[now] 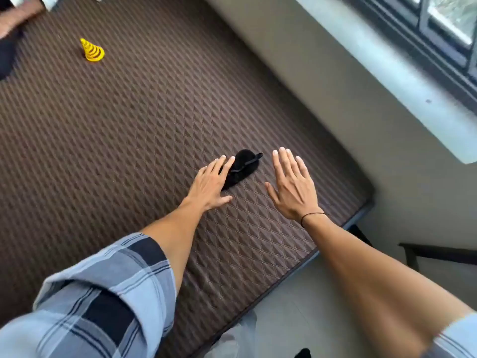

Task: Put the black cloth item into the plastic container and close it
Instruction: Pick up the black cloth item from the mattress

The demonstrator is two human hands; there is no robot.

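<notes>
A small black cloth item (244, 166) with a strap lies on the brown quilted mattress (129, 125), near its right side. My left hand (210, 183) is spread flat, and its fingertips touch the left end of the cloth. My right hand (291, 182) hovers open just to the right of the cloth, fingers together and apart from it. A thin black band circles the right wrist. No plastic container is in view.
A yellow ribbed cone (93, 50) stands at the far left of the mattress. Another person's hand (18, 16) shows at the top left corner. A grey wall and window sill (387, 68) run along the right. Pale floor (296, 306) lies below the mattress's near edge.
</notes>
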